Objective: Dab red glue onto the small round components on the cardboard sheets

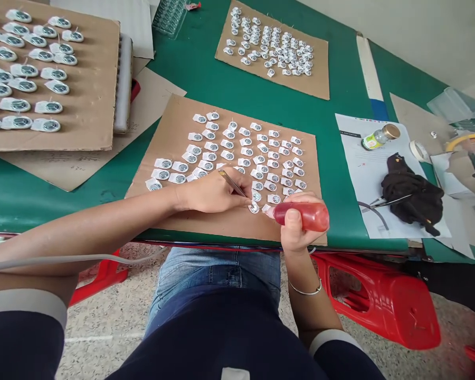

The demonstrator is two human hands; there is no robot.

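Observation:
My left hand (211, 192) is closed round a slim pair of tweezers (233, 183), whose lower end points at a small white piece with a round printed face (254, 208). My right hand (298, 235) grips a red squeeze bottle (306, 217) lying nearly level, its pale nozzle (268, 211) directed left, just beside that piece. Whether the nozzle touches anything, I cannot tell. Beneath both hands lies a brown cardboard sheet (214, 221) bearing rows of similar white pieces, some covered by my left hand.
More white pieces sit on a cardboard board (91, 89) at left and on a far cardboard sheet (320, 68). To the right are a small jar (380, 137), a black cloth bundle (411, 190) and a tape roll (419, 151). A red stool (404, 311) stands below the green table (198, 68).

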